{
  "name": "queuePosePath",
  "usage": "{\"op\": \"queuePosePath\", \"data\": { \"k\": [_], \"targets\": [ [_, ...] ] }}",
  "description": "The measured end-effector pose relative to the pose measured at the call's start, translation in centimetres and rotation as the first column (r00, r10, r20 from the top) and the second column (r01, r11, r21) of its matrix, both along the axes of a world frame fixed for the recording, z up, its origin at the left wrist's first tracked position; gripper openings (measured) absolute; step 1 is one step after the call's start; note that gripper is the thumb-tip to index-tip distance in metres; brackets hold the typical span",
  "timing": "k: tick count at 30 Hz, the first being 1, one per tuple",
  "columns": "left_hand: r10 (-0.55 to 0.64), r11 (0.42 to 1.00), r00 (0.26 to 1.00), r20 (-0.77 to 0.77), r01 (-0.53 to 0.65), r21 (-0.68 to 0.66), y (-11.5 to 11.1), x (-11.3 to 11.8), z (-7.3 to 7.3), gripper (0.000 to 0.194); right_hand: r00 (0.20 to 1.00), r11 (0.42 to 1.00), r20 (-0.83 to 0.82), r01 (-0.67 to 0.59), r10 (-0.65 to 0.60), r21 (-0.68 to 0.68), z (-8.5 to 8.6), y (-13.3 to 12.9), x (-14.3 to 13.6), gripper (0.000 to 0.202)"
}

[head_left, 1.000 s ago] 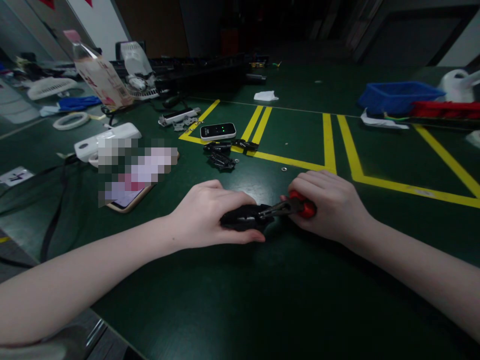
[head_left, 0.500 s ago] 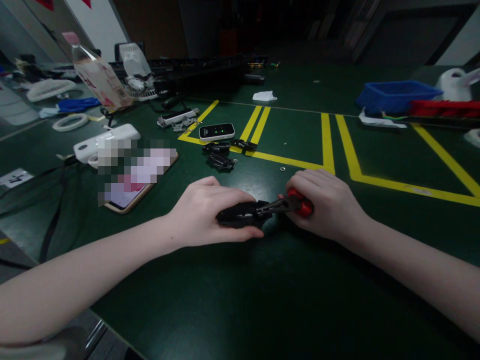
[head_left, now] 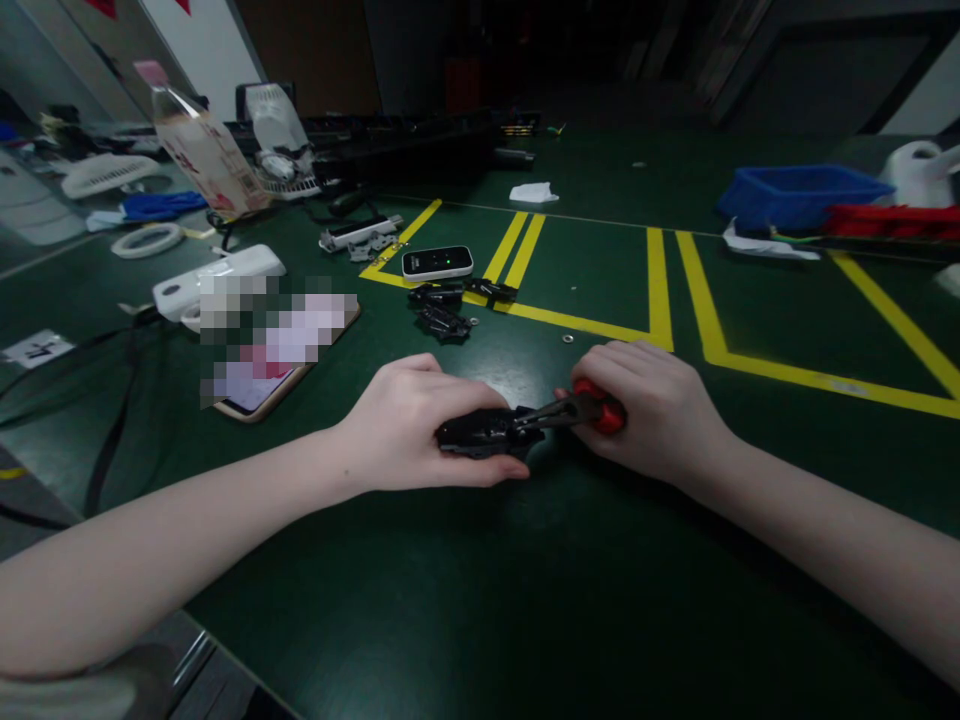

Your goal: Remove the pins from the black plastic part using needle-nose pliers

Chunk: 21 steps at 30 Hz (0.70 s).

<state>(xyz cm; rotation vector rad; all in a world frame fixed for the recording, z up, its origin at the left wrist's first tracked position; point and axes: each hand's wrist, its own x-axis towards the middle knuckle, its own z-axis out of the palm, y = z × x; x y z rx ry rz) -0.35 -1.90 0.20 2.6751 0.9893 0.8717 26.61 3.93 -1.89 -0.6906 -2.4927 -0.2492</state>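
My left hand [head_left: 405,425] is closed round a black plastic part [head_left: 480,432], thumb along its near side and fingers over the far side. In my right hand [head_left: 652,410] are red-handled pliers [head_left: 574,408], their handles mostly covered by the fist. The narrow jaws of the pliers reach left and meet the right end of the black part; whether they grip a small piece there I cannot make out. Beyond my hands lie several black plastic pieces [head_left: 442,322] and a small metal ring [head_left: 568,339].
Left of my hands lies a phone [head_left: 289,355], with a white device [head_left: 221,280] behind it. A small white box with lights [head_left: 437,263] sits by the yellow tape. A bottle [head_left: 202,150] stands back left; a blue bin [head_left: 802,190] stands back right on the green table [head_left: 525,590].
The whole view has shifted slightly. Both hands keep their hold, with the plier jaws still at the end of the black part.
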Motion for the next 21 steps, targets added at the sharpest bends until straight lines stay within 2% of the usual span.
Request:
{"op": "queuePosePath", "data": {
  "k": [4,7,10,13,18,21],
  "targets": [
    [-0.024,1.0,1.0,-0.008,0.024,0.002,0.17,-0.14,0.0,0.043,1.0,1.0,0.005,-0.004,0.004,-0.021,0.15,-0.09,-0.16,0.01],
    [-0.055,0.998,0.998,-0.011,0.054,-0.045,0.28,-0.22,0.12,0.042,1.0,1.0,0.02,-0.007,0.008,-0.024,0.48,-0.27,-0.26,0.011],
    [-0.066,0.984,0.998,0.014,0.067,-0.167,0.25,-0.18,0.34,0.037,1.0,0.999,0.015,-0.003,0.003,-0.044,0.63,-0.33,-0.24,0.011],
    [-0.028,0.946,0.992,0.123,0.066,-0.317,0.11,-0.07,0.5,0.035,1.0,0.997,-0.001,0.01,-0.01,-0.073,0.51,-0.24,-0.1,0.011],
    [0.135,0.87,0.92,0.369,0.069,-0.489,-0.05,0.2,0.4,0.074,0.999,0.995,-0.038,0.014,-0.018,-0.097,0.21,-0.09,0.11,0.013],
    [0.213,0.808,0.859,0.466,0.113,-0.578,-0.06,0.5,0.24,0.079,0.998,0.992,-0.044,0.04,-0.046,-0.122,0.23,-0.13,0.13,0.014]
  ]
}}
